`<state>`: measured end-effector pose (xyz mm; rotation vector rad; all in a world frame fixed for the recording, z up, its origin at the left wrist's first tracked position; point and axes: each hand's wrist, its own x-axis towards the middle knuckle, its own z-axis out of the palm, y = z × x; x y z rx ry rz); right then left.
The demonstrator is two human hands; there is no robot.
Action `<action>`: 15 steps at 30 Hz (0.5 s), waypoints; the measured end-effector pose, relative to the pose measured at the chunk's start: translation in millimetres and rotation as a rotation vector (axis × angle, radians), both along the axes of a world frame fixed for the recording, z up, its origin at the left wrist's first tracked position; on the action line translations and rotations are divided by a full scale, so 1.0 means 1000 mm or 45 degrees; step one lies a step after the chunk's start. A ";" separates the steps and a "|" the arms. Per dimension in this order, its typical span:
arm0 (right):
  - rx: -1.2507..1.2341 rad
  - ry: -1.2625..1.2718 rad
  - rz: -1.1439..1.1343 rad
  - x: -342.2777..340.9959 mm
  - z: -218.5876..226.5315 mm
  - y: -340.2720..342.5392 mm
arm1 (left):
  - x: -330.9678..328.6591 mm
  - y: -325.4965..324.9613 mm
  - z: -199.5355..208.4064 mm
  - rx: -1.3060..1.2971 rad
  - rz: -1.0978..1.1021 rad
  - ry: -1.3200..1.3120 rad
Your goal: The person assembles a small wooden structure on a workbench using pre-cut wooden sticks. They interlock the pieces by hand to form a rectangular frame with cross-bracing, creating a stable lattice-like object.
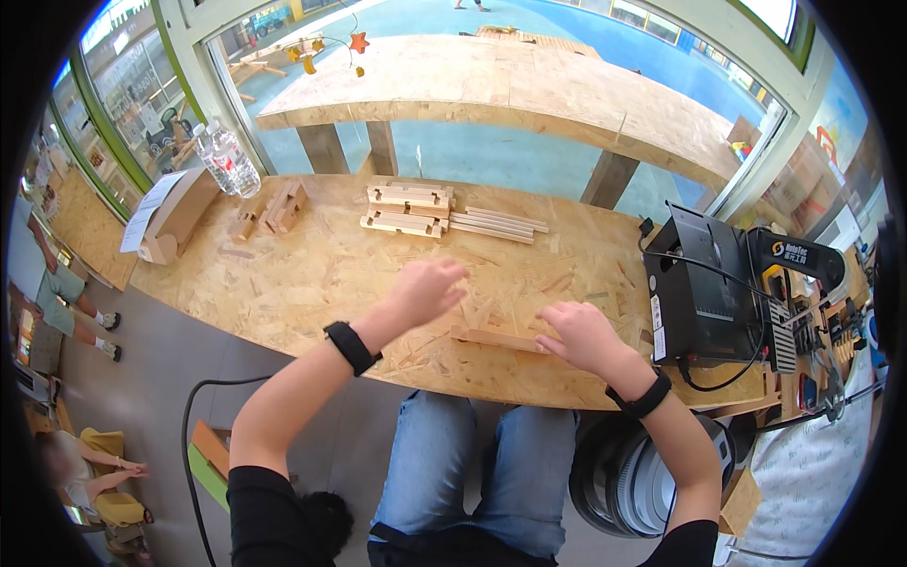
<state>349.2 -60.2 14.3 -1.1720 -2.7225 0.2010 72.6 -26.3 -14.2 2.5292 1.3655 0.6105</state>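
My left hand [427, 291] hovers over the middle of the bench with nothing in it, its fingers apart and pointing right. A narrow wooden strip [496, 339] lies near the front edge of the bench. At the strip's right end is my right hand [588, 336], its thumb and fingers parted; whether the thumb touches the wood I cannot tell. Farther back lie several notched wooden blocks [408, 206] side by side. Beside them, to the right, thin wooden sticks [496, 225] rest in a row.
Two more wooden pieces [282, 208] lie at the back left, near a cardboard box [179, 217] and plastic bottles [227, 159]. A black machine [704, 283] with a cable occupies the right end. Below stands a round black-and-grey appliance [652, 477]. Other people are at far left.
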 end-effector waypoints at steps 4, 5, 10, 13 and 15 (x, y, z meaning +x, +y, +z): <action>0.150 0.236 -0.110 -0.009 0.023 0.024 | -0.049 0.064 0.008 0.165 0.370 0.093; 0.161 0.297 -0.134 -0.011 0.025 0.032 | -0.061 0.077 0.007 0.228 0.445 0.110; 0.191 0.382 -0.243 -0.003 0.003 0.069 | -0.089 0.117 -0.025 0.355 0.551 0.300; 0.130 0.346 -0.300 0.003 -0.006 0.080 | -0.088 0.122 -0.038 0.420 0.574 0.237; 0.151 0.355 -0.310 0.006 -0.009 0.088 | -0.088 0.124 -0.040 0.467 0.589 0.223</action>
